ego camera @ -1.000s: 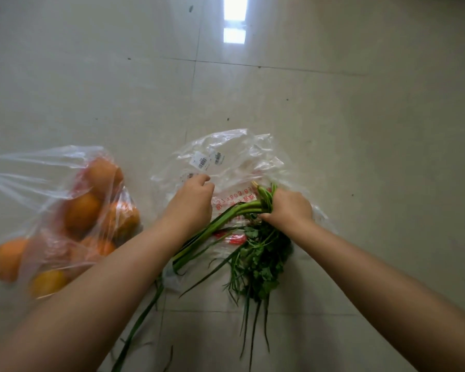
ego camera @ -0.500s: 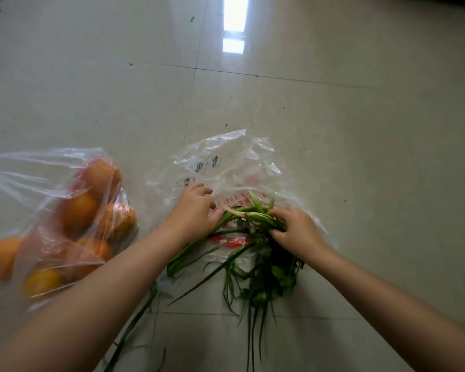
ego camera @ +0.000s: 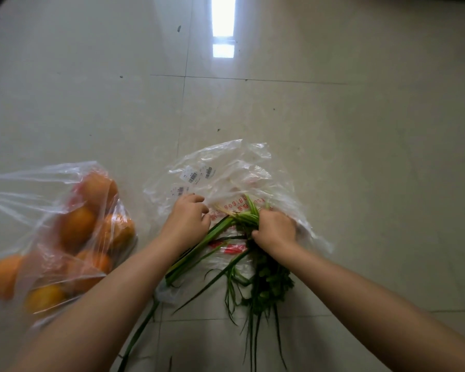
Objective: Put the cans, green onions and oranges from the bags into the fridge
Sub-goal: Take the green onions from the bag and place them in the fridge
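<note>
1. Kneeling-height view down onto a pale tiled floor (ego camera: 333,130), both bare forearms reaching forward.
2. Right hand (ego camera: 275,232) clenched around the root end of the green onions (ego camera: 220,229), mixed with leafy herbs (ego camera: 271,283) trailing back below the wrist.
3. Left hand (ego camera: 187,221) curled loosely, fingers bent, resting beside the stalks; whether gripping anything, cannot tell.
4. Under both hands, a crumpled clear plastic bag (ego camera: 226,167) with barcode stickers, flat on the floor.
5. Well left of the left hand, a second clear bag (ego camera: 38,183) holding several oranges (ego camera: 77,226).
</note>
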`<state>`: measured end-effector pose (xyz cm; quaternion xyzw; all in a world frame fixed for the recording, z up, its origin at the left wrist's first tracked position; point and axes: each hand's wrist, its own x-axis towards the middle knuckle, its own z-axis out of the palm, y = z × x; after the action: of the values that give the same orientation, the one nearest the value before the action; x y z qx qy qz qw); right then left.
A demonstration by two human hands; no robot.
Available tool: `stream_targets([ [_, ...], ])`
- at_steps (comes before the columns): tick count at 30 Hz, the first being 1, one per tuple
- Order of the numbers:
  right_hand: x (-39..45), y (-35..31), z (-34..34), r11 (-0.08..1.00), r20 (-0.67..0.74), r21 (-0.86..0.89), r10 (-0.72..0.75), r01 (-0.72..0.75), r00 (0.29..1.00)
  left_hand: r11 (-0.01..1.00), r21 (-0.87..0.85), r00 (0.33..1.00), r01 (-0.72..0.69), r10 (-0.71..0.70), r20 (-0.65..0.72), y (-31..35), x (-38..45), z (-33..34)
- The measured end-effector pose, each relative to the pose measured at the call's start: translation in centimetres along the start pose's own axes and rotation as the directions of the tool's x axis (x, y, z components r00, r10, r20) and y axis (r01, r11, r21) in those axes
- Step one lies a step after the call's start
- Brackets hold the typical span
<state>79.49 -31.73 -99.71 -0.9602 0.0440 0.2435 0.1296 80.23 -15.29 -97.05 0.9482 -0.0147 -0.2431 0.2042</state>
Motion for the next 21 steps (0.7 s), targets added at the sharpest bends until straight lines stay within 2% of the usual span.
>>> stream_targets([
  [2,-0.4,0.3,-0.7,0.997,0.033,0.07,-0.041,0.039,0.999,1.0,0.007,0.996,-0.012,0.011,0.086,-0.1,0.1,-0.3],
  [5,-1.7,1.4,-2.7,0.984,0.093,0.062,-0.171,0.165,0.981,0.999,0.021,0.981,-0.025,0.021,0.19,-0.4,0.3,-0.9],
  [8,-3.0,2.6,-4.0,0.965,0.159,0.189,-0.212,0.182,0.964,0.99,-0.144,0.98,-0.006,0.034,0.194,-0.8,0.1,-1.6],
  [11,-3.7,2.5,-4.7,0.917,0.181,0.377,-0.208,0.127,0.961,0.872,-0.487,0.989,0.037,0.036,0.14,-0.9,-1.1,-2.0],
  [13,-3.9,2.1,-4.9,0.888,0.199,0.438,-0.248,0.14,0.948,0.796,-0.605,0.995,0.004,0.056,0.079,-0.8,-1.9,-2.0],
  [16,-3.9,1.7,-4.9,0.872,0.22,0.462,-0.291,0.163,0.931,0.785,-0.619,1.0,-0.016,0.013,-0.008,-0.6,-2.4,-1.6],
  [21,-3.6,2.7,-4.5,0.897,0.245,0.441,-0.112,-0.008,0.963,0.862,-0.507,0.99,0.01,-0.081,-0.117,-0.9,-2.2,-1.1],
])
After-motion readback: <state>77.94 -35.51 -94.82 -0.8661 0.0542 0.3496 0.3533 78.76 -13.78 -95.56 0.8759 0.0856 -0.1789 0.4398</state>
